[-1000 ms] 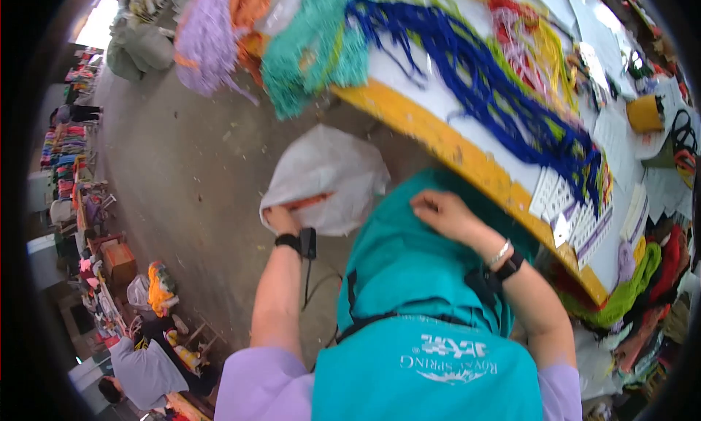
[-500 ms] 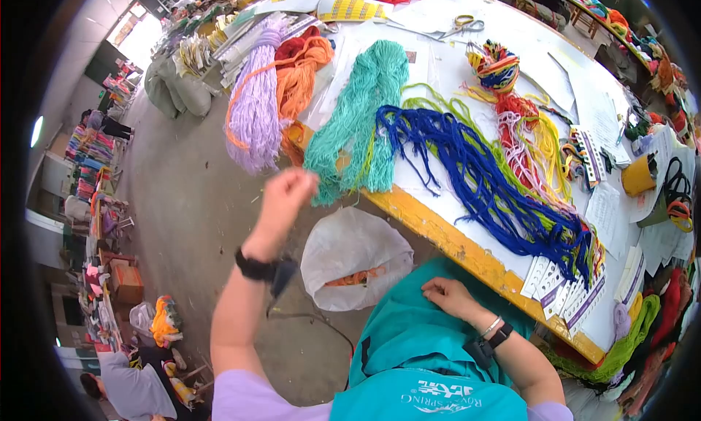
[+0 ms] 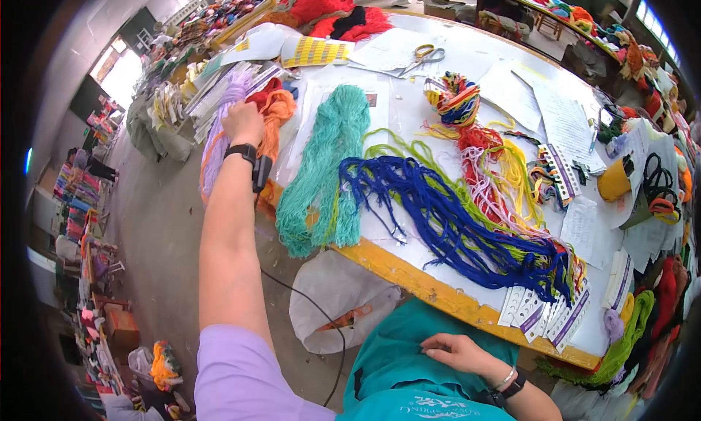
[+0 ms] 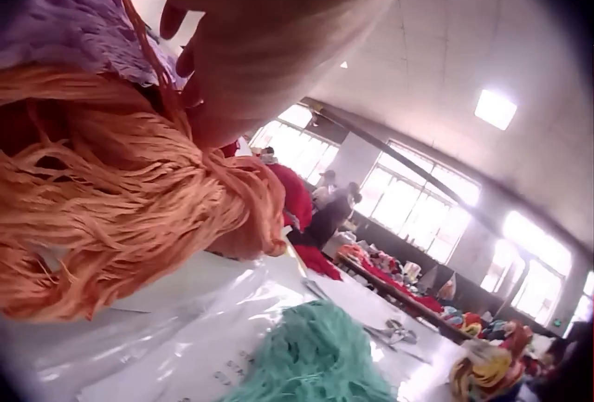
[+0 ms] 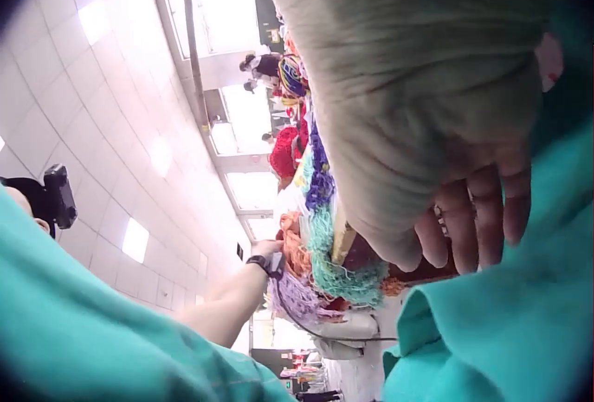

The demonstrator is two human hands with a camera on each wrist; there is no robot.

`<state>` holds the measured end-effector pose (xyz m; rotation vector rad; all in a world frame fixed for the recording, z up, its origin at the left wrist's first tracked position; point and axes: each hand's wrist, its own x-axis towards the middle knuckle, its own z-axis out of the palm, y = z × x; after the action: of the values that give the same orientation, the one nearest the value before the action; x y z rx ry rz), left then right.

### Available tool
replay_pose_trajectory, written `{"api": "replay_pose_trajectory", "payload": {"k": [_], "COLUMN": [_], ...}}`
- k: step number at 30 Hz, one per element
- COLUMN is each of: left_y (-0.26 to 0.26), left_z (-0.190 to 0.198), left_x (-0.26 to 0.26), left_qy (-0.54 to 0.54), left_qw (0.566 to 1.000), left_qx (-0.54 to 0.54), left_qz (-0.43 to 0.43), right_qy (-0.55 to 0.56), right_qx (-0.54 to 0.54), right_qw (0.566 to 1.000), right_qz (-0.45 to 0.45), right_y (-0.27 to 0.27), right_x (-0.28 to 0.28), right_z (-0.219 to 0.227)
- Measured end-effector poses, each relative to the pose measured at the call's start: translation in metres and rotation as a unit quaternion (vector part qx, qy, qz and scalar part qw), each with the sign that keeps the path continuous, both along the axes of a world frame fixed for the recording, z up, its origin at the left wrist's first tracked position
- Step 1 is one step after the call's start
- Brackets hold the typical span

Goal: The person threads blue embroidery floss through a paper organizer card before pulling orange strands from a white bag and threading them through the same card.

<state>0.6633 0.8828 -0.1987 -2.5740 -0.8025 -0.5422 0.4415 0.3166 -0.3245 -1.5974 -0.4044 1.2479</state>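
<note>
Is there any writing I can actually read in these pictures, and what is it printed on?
"ROYAL SPRING", seen upside down in white: on the teal apron, under a white logo too small to read.
Printed sheets on the table: too small to read.
Yellow chart: blurred.
Hole-punched yarn cards: no legible text.

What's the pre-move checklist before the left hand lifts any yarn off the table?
1. Left hand on the yarn: ok, it rests where the lilac skein meets the orange skein.
2. Grip closed on a skein: cannot tell, fingers hidden in the head view.
3. Right hand out of the way: ok, flat on the teal apron.
4. Neighbouring teal skein apart: ok, lies separately.
5. Scissors away from the hand: ok, further back on the table.
</note>
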Motion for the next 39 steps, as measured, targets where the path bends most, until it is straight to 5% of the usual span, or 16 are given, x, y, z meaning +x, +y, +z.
{"api": "replay_pose_trajectory", "payload": {"k": [4, 6, 10, 11, 13, 15, 16, 17, 18, 19, 21, 24, 27, 30, 34, 39], "left_y": [0.02, 0.035, 0.03, 0.001, -0.065, -0.15, -0.19, -0.221, -0.258, -0.282, -0.324, -0.359, -0.384, -0.406, -0.431, -0.438], "left_z": [-0.007, -0.008, 0.02, 0.031, 0.036, 0.041, 0.047, 0.035, 0.037, 0.032, 0.009, -0.025, -0.023, -0.037, -0.026, -0.021], "left_x": [-0.004, -0.01, -0.03, -0.042, -0.081, -0.131, -0.159, -0.18, -0.204, -0.221, -0.256, -0.283, -0.302, -0.312, -0.323, -0.328], "left_qy": [0.058, -0.035, -0.187, -0.201, -0.186, -0.097, -0.042, -0.007, 0.083, 0.149, 0.202, 0.157, 0.21, 0.188, 0.273, 0.417], "left_qw": [0.997, 0.999, 0.912, 0.899, 0.78, 0.717, 0.708, 0.718, 0.658, 0.666, 0.618, 0.614, 0.606, 0.56, 0.497, 0.421], "left_qx": [0.035, 0.039, -0.314, -0.31, -0.538, -0.583, -0.611, -0.526, -0.64, -0.581, -0.61, -0.572, -0.624, -0.645, -0.705, -0.756], "left_qz": [0.041, -0.012, -0.186, -0.234, -0.259, -0.37, -0.35, -0.457, -0.388, -0.444, -0.453, -0.52, -0.446, -0.485, -0.427, -0.279], "right_qy": [0.007, 0.0, -0.002, -0.003, -0.007, 0.038, 0.071, 0.103, 0.137, 0.186, 0.287, 0.253, 0.276, 0.263, 0.212, 0.07], "right_qx": [0.001, 0.003, 0.043, 0.058, 0.115, 0.157, 0.188, 0.219, 0.249, 0.263, 0.288, 0.284, 0.357, 0.395, 0.413, 0.425], "right_qw": [1.0, 1.0, 0.999, 0.998, 0.993, 0.983, 0.972, 0.958, 0.941, 0.926, 0.888, 0.89, 0.845, 0.826, 0.809, 0.8], "right_qz": [-0.026, -0.026, -0.019, -0.02, -0.036, -0.091, -0.125, -0.157, -0.187, -0.196, -0.213, -0.251, -0.287, -0.305, -0.361, -0.419], "right_y": [-0.009, -0.009, -0.004, -0.002, 0.006, 0.023, 0.032, 0.042, 0.049, 0.056, 0.06, 0.048, 0.026, 0.001, -0.025, -0.062], "right_x": [0.005, 0.007, 0.006, 0.007, 0.011, 0.017, 0.021, 0.026, 0.029, 0.03, 0.027, 0.01, 0.002, -0.009, -0.024, -0.021], "right_z": [0.023, 0.032, 0.041, 0.043, 0.043, 0.058, 0.066, 0.07, 0.074, 0.078, 0.084, 0.091, 0.083, 0.098, 0.124, 0.134]}}
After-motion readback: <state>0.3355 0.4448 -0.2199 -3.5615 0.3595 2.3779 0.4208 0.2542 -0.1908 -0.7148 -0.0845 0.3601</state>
